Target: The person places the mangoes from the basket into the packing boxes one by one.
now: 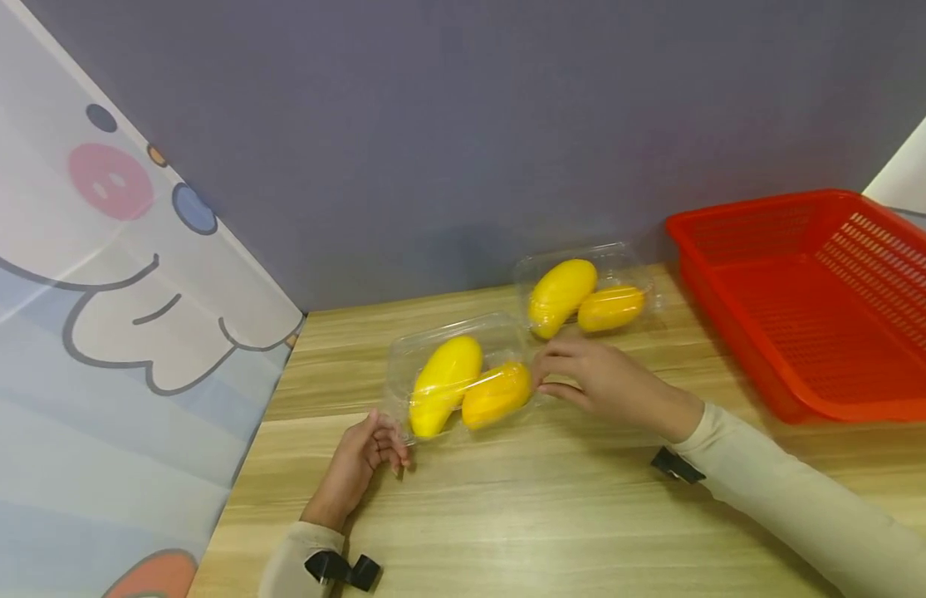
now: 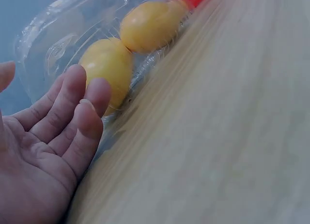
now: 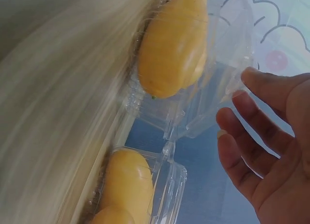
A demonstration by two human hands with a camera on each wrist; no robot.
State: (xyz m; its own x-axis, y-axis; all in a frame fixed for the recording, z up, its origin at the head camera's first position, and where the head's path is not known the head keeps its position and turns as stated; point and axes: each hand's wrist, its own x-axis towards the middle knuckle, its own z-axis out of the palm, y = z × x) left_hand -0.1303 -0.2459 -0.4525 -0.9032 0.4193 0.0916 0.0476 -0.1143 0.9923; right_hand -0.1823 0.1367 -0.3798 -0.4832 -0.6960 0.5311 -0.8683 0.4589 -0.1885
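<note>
A clear plastic clamshell box [image 1: 401,365] lies on the table with two yellow mangoes inside, a longer mango [image 1: 445,386] and a smaller one [image 1: 497,394]. My left hand [image 1: 361,457] is at its front left corner, fingers loosely bent. On the right side of the same box is my right hand [image 1: 605,378], its fingertips close to the wall. In the right wrist view the thumb [image 3: 266,86] and fingers stand apart with nothing pinched. Behind, against the grey panel, sits a second clear box [image 1: 627,259] holding two more mangoes [image 1: 563,291].
A red plastic basket [image 1: 761,357] with slotted walls stands at the right. The grey panel [image 1: 463,149] rises along the table's back edge, and a cartoon-printed panel [image 1: 134,291] borders the left. Wood-grain tabletop [image 1: 507,515] lies in front of the boxes.
</note>
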